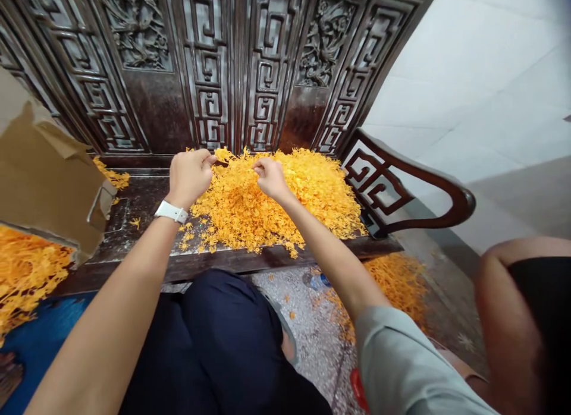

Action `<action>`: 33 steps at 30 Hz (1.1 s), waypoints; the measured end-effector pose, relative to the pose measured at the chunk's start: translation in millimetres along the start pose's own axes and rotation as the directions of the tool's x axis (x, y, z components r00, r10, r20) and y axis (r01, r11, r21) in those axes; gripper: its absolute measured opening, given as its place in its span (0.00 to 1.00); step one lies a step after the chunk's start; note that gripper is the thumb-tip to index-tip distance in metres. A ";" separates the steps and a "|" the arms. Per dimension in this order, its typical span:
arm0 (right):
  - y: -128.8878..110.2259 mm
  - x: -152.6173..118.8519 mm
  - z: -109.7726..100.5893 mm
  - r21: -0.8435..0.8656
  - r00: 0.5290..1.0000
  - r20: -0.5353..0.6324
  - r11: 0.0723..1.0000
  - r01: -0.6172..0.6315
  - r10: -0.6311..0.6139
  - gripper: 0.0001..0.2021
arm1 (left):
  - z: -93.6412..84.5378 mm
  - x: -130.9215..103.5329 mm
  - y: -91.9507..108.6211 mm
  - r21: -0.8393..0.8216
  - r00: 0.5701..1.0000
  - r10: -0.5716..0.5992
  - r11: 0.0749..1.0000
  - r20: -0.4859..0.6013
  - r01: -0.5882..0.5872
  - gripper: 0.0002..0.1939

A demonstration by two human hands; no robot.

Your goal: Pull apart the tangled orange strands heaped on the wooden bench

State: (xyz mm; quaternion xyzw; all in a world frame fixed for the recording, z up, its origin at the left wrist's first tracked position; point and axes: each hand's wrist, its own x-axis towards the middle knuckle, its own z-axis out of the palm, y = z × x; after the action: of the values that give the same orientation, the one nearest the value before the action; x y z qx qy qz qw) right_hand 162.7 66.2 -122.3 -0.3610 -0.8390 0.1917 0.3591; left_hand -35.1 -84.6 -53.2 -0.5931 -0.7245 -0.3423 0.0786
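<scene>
Left hand (191, 176) is pinching an orange piece (222, 155) between thumb and fingertips, at the pile's upper-left edge. Right hand (271, 177) is hovering over the pile, fingers curling in toward the thumb; can't tell if they're gripping anything. Hands are sitting near each other, not touching.

Main orange pile (321, 189) is lying on the dark bench seat (147, 189), spreading at 4 o'clock from the left hand and below the right, bulk reaching to its 3–5 o'clock. White watch (171, 212) is circling the left wrist.

Farther out: carved backrest (156, 106) is standing at 12, curved armrest (459, 204) at 3 from the right hand. Cardboard (49, 165) is leaning in at 9 from the left hand; another orange heap (27, 272) is showing at 8. Floor heap (397, 284) is spreading at 4 from the right hand, another person's leg (499, 290) beyond it.
</scene>
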 end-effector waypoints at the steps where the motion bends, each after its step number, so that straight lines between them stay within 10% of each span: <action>1: 5.0 4.4 -1.9 -0.004 0.999 -0.024 1.000 -0.031 0.031 0.10 | -5.6 -1.1 3.2 -0.014 1.000 -0.003 1.000 -0.014 0.003 0.15; 7: 53.4 14.9 -42.4 0.015 0.944 -0.205 0.966 -0.260 0.257 0.10 | -49.6 -12.5 -11.2 -0.177 0.967 -0.090 0.983 -0.240 0.048 0.15; 11: 61.2 10.6 -50.4 0.104 0.943 -0.236 0.971 -0.214 0.234 0.16 | -33.1 -18.0 -42.3 -0.344 0.957 -0.157 0.937 -0.245 0.065 0.17; 17: 13.7 2.1 -25.7 0.346 0.982 -0.156 0.937 -0.048 0.108 0.27 | 10.5 -20.7 -46.2 -0.673 0.978 -0.196 0.733 -0.068 0.100 0.17; 21: -41.8 -10.7 -15.5 0.242 0.965 -0.147 0.938 0.247 -0.217 0.35 | 19.9 -29.3 -28.6 -0.564 0.999 -0.016 0.825 0.031 0.031 0.11; 25: -71.7 -21.3 -3.3 0.103 0.891 -0.044 0.885 0.454 -0.452 0.20 | 28.4 -36.0 -16.3 -0.470 0.998 0.005 0.882 0.061 0.024 0.10; 33: -57.1 -38.8 27.2 0.383 0.929 -0.323 0.872 0.305 -0.183 0.10 | 37.8 -38.0 -22.1 -0.598 0.989 -0.002 0.797 0.149 0.091 0.18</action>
State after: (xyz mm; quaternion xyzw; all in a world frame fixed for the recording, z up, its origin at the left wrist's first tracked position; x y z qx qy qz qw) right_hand 134.4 -2.4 -125.3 -0.1870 -0.7571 0.2709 0.5644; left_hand -33.4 -94.4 -110.3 -0.5919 -0.5960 -0.5141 -0.1738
